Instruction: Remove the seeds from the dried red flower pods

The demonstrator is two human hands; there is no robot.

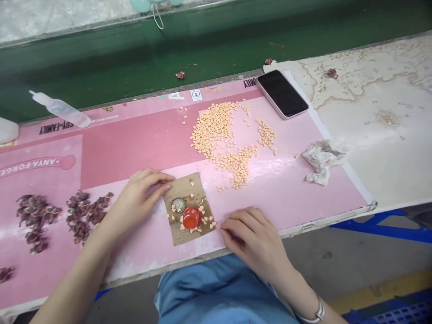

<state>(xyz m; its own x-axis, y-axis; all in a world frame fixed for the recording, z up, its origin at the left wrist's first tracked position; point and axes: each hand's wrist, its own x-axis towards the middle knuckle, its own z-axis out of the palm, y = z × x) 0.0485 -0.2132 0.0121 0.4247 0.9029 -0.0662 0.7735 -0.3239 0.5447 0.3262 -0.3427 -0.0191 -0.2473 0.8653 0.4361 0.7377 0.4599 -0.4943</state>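
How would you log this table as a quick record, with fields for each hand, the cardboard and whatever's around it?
Left hand: fingers at cardboard's far left corner
Right hand: beside cardboard's near right corner
Cardboard: holds red dish, crimped metal cap, scattered tan pieces
Beyond cardboard: loose tan heap
Left: dark reddish clusters, squeeze bottle on its side
Right: phone, screen dark; crumpled tissue

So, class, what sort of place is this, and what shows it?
Probably a small craft workshop: many small tan pieces lie loose, dark clusters sit grouped, and a squeeze bottle lies nearby.
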